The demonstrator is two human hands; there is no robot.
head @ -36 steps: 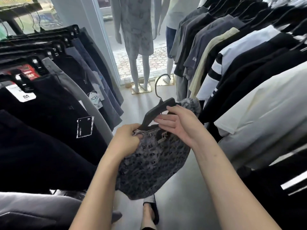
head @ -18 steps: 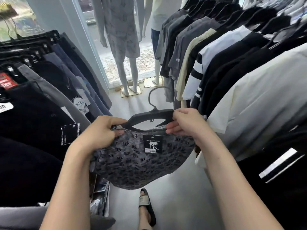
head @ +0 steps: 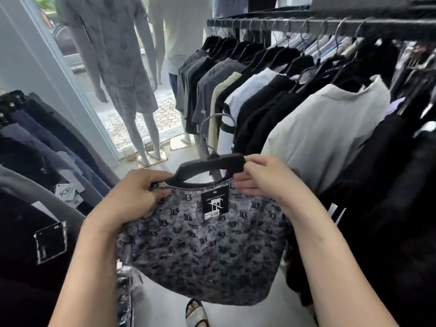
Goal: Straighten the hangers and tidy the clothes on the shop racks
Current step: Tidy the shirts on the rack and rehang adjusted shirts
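Two hands work near the middle of my view, both on one garment held clear of the racks. I see the left hand (head: pixel 134 197) with its fingers curled round the left shoulder of a patterned grey top (head: pixel 207 251), bunching the cloth where it meets the left end of a black hanger (head: pixel 212 165). The right hand (head: pixel 266 182) pinches the hanger's right end, thumb on top and fingers below, beside the neckline. The hanger sits roughly level, and its wire hook (head: pixel 213 119) stands up toward 12 o'clock, in the air in front of the hung shirts. A black tag (head: pixel 214 202) hangs at the neckline between the hands. The top droops slack toward 6 o'clock, and below its hem a sandalled foot (head: pixel 195 312) shows on the pale floor (head: pixel 160 303). From 1 to 3 o'clock a dark rail (head: pixel 306 27) carries a packed row of T-shirts in black, grey, cream and white; a white T-shirt (head: pixel 330 131) hangs just behind the right hand. At 9 o'clock dark trousers (head: pixel 35 161) hang in a second row, some with tags. At 11 o'clock I make out two mannequins (head: pixel 118 67) standing at the glass front.
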